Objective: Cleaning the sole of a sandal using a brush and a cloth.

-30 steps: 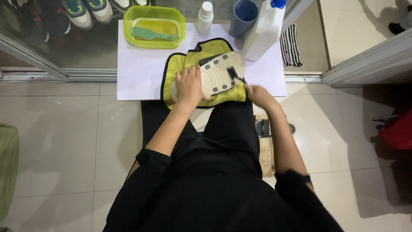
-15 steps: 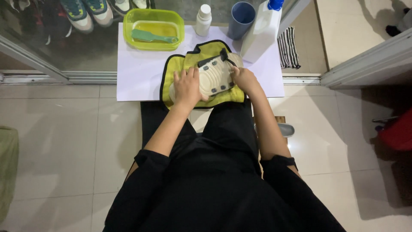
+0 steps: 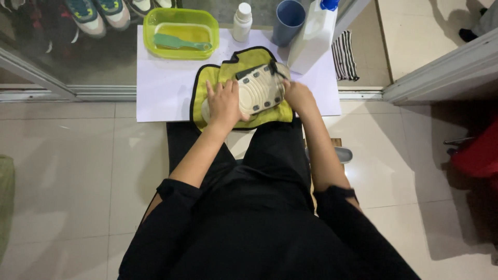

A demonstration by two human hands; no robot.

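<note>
Left hand (image 3: 224, 101) pressed flat on the near left end of a cream shoe (image 3: 254, 92) turned sole-up on a yellow cloth (image 3: 207, 85), fingers spread and holding it down. Right hand (image 3: 296, 94) at the shoe's right edge, closed around something small and dark, too small to identify. Farther off on the white sheet (image 3: 161, 88): green tub (image 3: 181, 26) with a brush (image 3: 181, 42), small white bottle (image 3: 242, 22), blue cup (image 3: 288, 21), white jug (image 3: 314, 39); sneakers (image 3: 96, 13) far left.

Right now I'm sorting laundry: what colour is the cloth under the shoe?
Yellow-green cloth with black edging, head view.
</note>
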